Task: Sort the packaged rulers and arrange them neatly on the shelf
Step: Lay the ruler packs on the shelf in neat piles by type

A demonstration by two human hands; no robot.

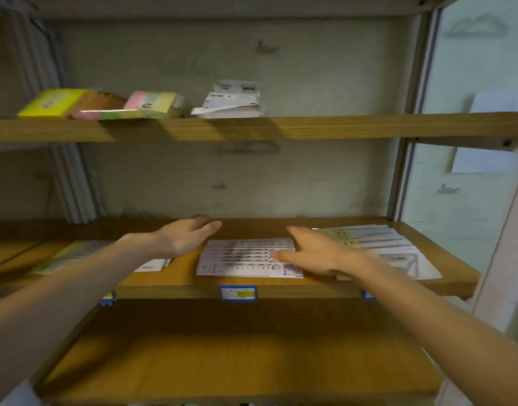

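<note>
Print on the ruler packs (pixel 249 259) is blurred; left hand (pixel 181 238) and right hand (pixel 307 253) spread flat.

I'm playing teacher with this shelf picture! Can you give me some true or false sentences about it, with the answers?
1. Both hands are open, one on each side of the middle ruler stack. True: left hand, right hand.
2. The left hand holds a ruler pack. False: it holds nothing.
3. A blue price tag sits on the shelf edge below that stack. True.
4. The upper shelf has nothing on it. False: a yellow box and other packs lie there.
5. More packs lie right of the right hand. True.
</note>
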